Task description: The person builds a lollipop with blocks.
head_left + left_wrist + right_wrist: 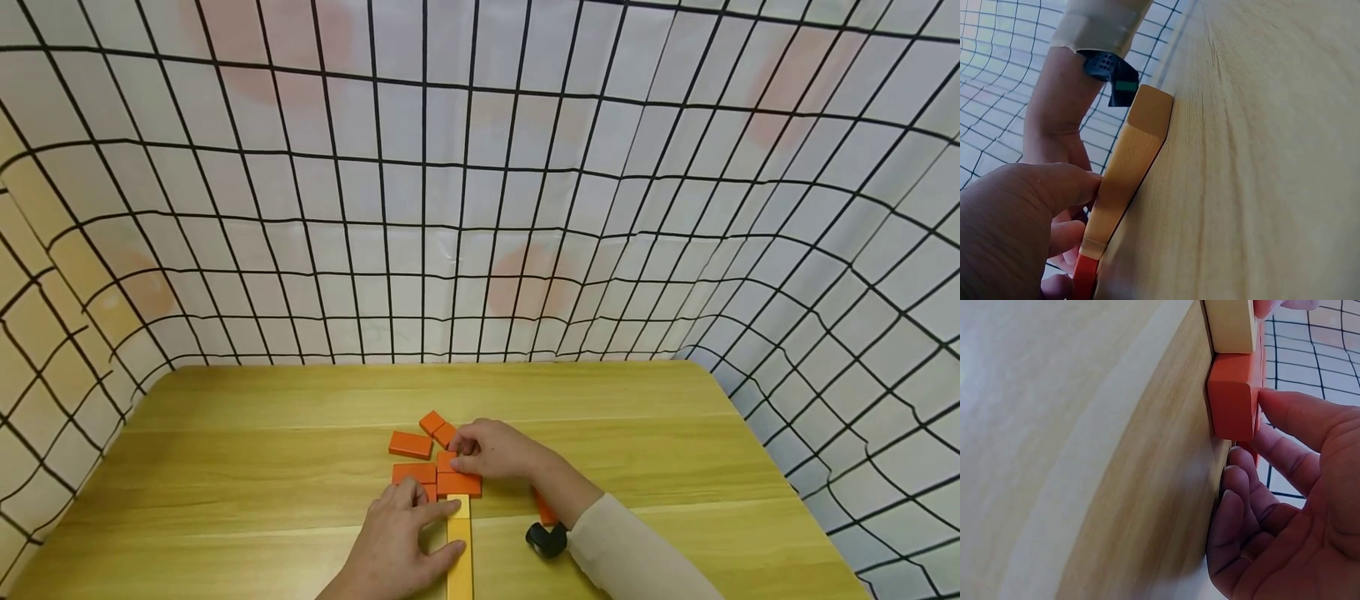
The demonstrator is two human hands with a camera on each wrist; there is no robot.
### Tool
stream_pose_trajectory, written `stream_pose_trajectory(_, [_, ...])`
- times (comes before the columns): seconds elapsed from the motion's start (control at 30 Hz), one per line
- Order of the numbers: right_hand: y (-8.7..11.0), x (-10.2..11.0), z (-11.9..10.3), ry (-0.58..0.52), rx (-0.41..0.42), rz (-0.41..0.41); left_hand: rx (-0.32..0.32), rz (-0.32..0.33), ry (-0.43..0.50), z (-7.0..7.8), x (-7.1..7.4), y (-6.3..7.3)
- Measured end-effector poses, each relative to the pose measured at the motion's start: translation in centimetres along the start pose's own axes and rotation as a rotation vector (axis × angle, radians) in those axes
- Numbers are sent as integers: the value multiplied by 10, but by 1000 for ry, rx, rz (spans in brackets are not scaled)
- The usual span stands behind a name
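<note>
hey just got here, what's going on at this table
A person is laying out blocks on the wooden table. Their left hand rests its thumb and index finger on a line of yellow blocks, while the right hand has thumb and finger at an orange block. The yellow line ends against a cluster of orange pieces; another orange block lies apart, just beyond.

Orange blocks [410, 445]: smooth, matt, perhaps wood | table [225, 467]: smooth, wood-grained | sleeve [637, 550]: cloth

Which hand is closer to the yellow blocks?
The left: the left hand has fingers touching the yellow blocks. The right hand is just past their far end, at the orange blocks.
</note>
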State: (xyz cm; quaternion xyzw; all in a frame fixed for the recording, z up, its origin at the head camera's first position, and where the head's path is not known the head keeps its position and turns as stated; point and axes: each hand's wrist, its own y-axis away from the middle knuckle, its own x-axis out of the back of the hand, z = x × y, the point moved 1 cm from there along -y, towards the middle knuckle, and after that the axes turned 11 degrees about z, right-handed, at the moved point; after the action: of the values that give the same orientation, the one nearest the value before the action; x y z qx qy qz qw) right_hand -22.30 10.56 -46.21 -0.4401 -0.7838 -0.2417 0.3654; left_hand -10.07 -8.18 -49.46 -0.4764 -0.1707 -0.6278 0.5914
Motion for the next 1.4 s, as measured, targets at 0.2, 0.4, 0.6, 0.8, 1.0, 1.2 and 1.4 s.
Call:
stream_pose_trajectory(0.2, [1, 1, -1, 5, 18, 2, 7, -11, 2, 0, 0, 0])
stream_pose_trajectory(0.4, [0, 1, 0, 5, 27, 2, 7, -10, -8, 0, 0, 0])
stream_pose_trajectory(0.6, [1, 2, 0, 18, 28, 4, 10, -8, -11, 0, 0, 0])
stream_pose_trajectory(0.8, [1, 1, 1, 19, 30, 3, 12, -1, -8, 0, 0, 0])
stream_pose_trajectory(1.0, [0, 1, 2, 3, 4, 9, 1, 22, -4, 1, 0, 1])
stream_pose_trajectory(1.2, [0, 1, 3, -37, -34, 19, -6, 30, 7, 1, 0, 1])
stream_pose_trajectory(1.4, [1, 0, 5, -38, -31, 31, -9, 49, 14, 0, -1, 1])
